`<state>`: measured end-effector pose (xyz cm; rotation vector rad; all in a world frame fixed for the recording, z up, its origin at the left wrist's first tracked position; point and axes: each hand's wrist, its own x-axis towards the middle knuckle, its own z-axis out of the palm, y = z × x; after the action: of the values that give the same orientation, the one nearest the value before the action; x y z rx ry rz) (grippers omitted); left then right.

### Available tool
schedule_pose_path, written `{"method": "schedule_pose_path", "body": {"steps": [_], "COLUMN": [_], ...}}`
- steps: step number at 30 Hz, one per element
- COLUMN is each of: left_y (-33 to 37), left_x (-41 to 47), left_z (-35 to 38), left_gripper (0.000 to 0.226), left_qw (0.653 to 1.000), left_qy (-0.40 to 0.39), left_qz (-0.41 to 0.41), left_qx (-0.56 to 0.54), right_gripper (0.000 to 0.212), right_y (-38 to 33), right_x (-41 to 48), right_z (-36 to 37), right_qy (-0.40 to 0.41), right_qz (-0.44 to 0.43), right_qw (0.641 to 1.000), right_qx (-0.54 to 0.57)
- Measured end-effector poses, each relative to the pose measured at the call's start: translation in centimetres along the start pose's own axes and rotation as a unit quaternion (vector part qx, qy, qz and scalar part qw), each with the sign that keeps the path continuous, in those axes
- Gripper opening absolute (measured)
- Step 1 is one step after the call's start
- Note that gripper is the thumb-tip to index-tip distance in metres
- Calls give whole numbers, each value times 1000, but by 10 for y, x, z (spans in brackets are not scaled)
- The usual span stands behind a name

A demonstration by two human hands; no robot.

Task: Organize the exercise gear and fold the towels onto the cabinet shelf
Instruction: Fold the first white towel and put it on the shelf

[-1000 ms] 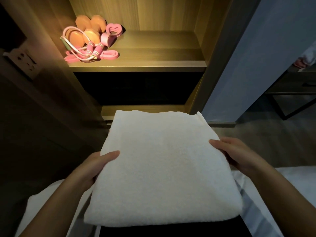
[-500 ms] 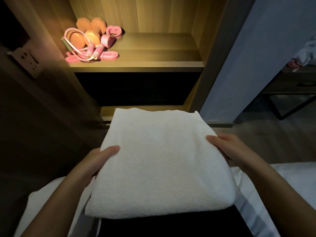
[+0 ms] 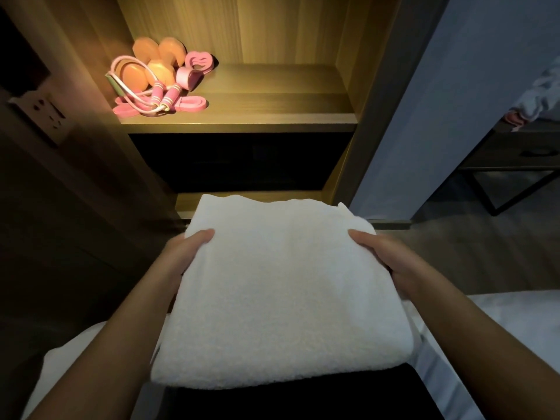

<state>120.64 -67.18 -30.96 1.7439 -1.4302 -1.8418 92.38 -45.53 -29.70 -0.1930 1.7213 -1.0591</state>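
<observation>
A folded white towel (image 3: 281, 286) is held flat in front of me, below the lit cabinet shelf (image 3: 272, 118). My left hand (image 3: 185, 253) grips its left edge, thumb on top. My right hand (image 3: 385, 256) grips the right edge the same way. On the shelf's left end lies the exercise gear: orange dumbbells (image 3: 148, 63), a pink skipping rope (image 3: 157, 100), a pink resistance band (image 3: 188, 105) and a pink grip ring (image 3: 197, 66). The right part of the shelf is bare wood.
A dark compartment (image 3: 236, 162) sits under the shelf, with a lower ledge (image 3: 212, 198) beneath it. A wall socket (image 3: 45, 112) is at the left. White bedding (image 3: 515, 328) lies below my arms. A desk (image 3: 515, 150) stands at the right.
Both hands have carried the towel slightly up and forward toward the cabinet. The gear on the shelf has not moved.
</observation>
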Motion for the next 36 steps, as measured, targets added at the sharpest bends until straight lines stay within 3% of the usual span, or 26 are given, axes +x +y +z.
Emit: {"method": "schedule_pose_path", "body": {"steps": [3,5,9,14,19,21,26,28,30,33,36], "left_y": [3,3,1,-15,-9,2,1,-11,-20,-35,-42], "left_x": [7,12,13,-16,-10,-5,-27,-42,-55,-66,-73], "left_z": [4,9,-1,-29,-18,-12,-21,-31,-38,-38,-32], "left_gripper": [40,46,52,61,47,45,41,51,58,46,44], "left_qw": [997,997,998,986,1000,1000,991,984,984,987,958], "left_qy": [47,60,-10,-128,1,7,-115,-171,-178,-49,50], "left_qz": [56,23,-58,-87,-16,-24,-74,-47,6,120,241], "left_qx": [-39,-32,14,58,25,1,3,10,30,96,148], "right_gripper": [41,41,54,64,51,44,65,67,60,58,53], "right_y": [-8,-8,2,14,3,-5,6,19,30,43,53], "right_x": [9,17,24,15,26,32,20,7,-8,-27,-34], "right_z": [3,4,-5,-30,-22,-17,-26,-37,-43,-35,-27], "right_qy": [13,27,-22,-123,-48,-31,-83,-131,-142,-36,83], "right_qz": [-88,-49,71,117,44,33,70,76,33,-116,-231], "right_qw": [996,998,997,985,997,999,994,988,989,985,954], "right_qx": [-1,3,9,26,38,28,-9,17,-6,-124,-171]}}
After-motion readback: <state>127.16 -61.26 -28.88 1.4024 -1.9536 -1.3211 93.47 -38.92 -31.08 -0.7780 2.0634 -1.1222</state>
